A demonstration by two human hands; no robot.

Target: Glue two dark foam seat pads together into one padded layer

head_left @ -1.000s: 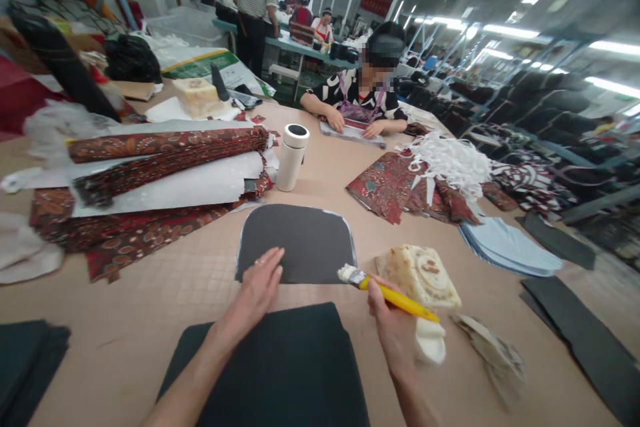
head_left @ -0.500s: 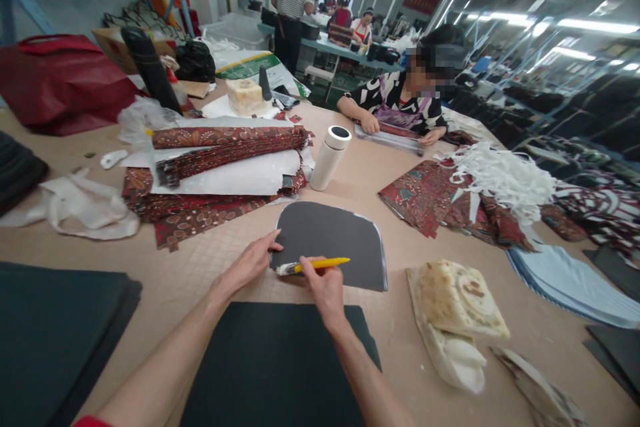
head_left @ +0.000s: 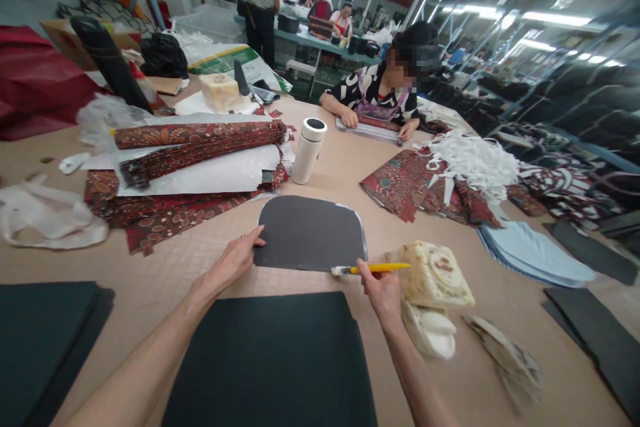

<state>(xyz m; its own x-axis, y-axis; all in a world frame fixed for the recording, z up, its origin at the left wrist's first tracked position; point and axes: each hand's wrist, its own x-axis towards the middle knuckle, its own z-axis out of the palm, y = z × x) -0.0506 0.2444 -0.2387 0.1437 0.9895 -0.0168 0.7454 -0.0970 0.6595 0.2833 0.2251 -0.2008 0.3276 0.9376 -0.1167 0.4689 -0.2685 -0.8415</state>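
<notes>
A dark grey rounded panel lies flat on the table, with whitish smears along its curved edge. My left hand rests at its left edge, fingers stretched out and their tips on the panel. My right hand is closed around a brush with a yellow handle. The brush's white-coated bristles touch the panel's lower edge near its right corner. Just right of that hand sits a crusted, yellowish-white block-shaped container. Nearest me is a stack of dark green-black sheets.
Patterned red-brown pieces and a white bottle stand beyond the panel. Another dark stack is at left. White strips and light blue pieces lie at right. A co-worker sits across the table.
My right hand has moved the brush rightward along the panel's lower edge, from near its left corner to near its right corner. My left hand stays at the left edge. The camera view has turned slightly right.
</notes>
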